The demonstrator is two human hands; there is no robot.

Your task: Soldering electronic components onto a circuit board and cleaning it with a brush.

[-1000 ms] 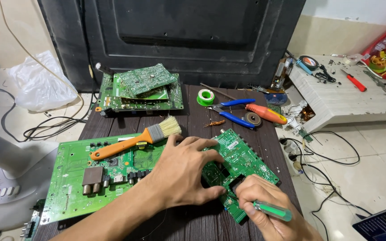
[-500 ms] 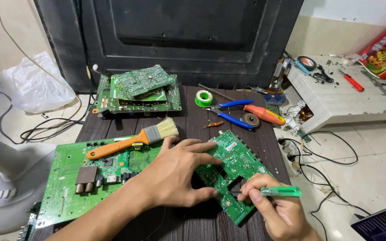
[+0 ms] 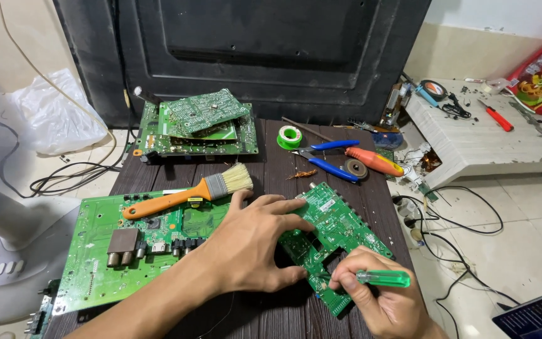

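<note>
Small green circuit board (image 3: 337,229) lying flat near the table's right edge, toward the front, on dark wood-grain table (image 3: 271,157) — angled, one corner pointing to the back. Left hand (image 3: 252,242) spread flat, fingers apart, pressing down on board's left part and the table beside it; not gripping, just pinning. Right hand (image 3: 377,301) closed around a green-handled screwdriver (image 3: 382,278), tip hidden behind the fingers, seemingly at board's front corner.

Handling, as judged: light, stiff, thin — likely to skate on the smooth tabletop unless pinned. Fragile on top: small parts and solder points, so best taken by bare edges or corners, never by the components. Notched cut-out on the front edge gives a finger hold.

Around:
- Larger green board (image 3: 114,251) at the front left corner, metal connectors along its near side.
- Orange-handled brush (image 3: 189,193) lying across its back edge.
- Stack of boards (image 3: 199,125) at the back left corner.
- Green solder reel (image 3: 290,137), blue-handled pliers (image 3: 324,157), orange-handled tool (image 3: 374,161) toward the back right.
</note>
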